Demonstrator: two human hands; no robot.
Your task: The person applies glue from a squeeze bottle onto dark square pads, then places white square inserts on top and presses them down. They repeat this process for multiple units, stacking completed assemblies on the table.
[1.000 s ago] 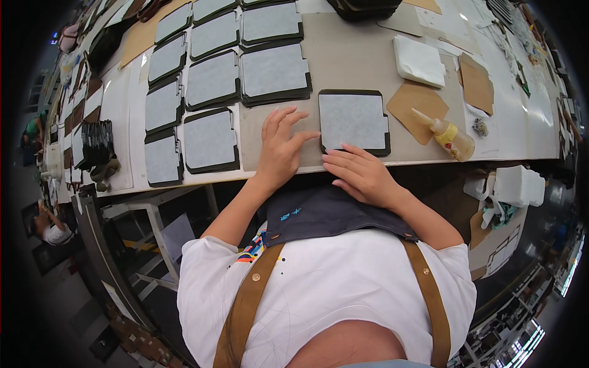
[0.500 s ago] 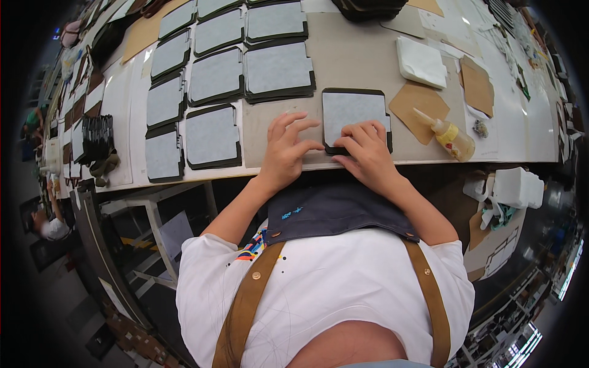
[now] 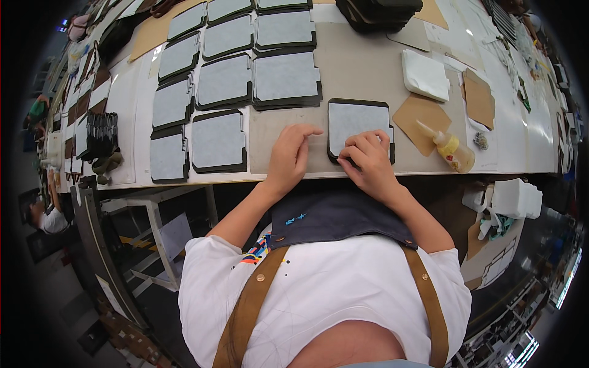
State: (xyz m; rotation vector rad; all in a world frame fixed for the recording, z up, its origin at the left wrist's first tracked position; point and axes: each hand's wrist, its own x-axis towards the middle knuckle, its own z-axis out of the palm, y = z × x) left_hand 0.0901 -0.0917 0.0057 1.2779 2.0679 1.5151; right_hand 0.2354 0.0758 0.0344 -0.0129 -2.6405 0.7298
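A pale grey, black-edged panel (image 3: 356, 118) lies flat near the table's front edge. My right hand (image 3: 370, 167) is over its near part, fingers curled. Its thumb and index finger pinch together at the panel's near edge; whether they grip that edge or a small thing is hidden. To the left of the panel, my left hand (image 3: 289, 156) hovers apart from it, holding nothing. Its fingers are stretched out side by side, tips pointing toward the panel. Stacks of similar grey panels (image 3: 219, 140) stand in rows to the left and beyond.
Right of the panel, a yellow-banded glue bottle (image 3: 455, 153) lies tipped by a brown card (image 3: 423, 122). Behind stand a folded white cloth (image 3: 425, 73) and a dark stack (image 3: 379, 13). A bundle of thin black pieces (image 3: 101, 135) sits at far left.
My left hand has drawn back from the panel's near left corner, its spread fingers coming together. My right hand's fingers have curled more. The whole view has shifted slightly.
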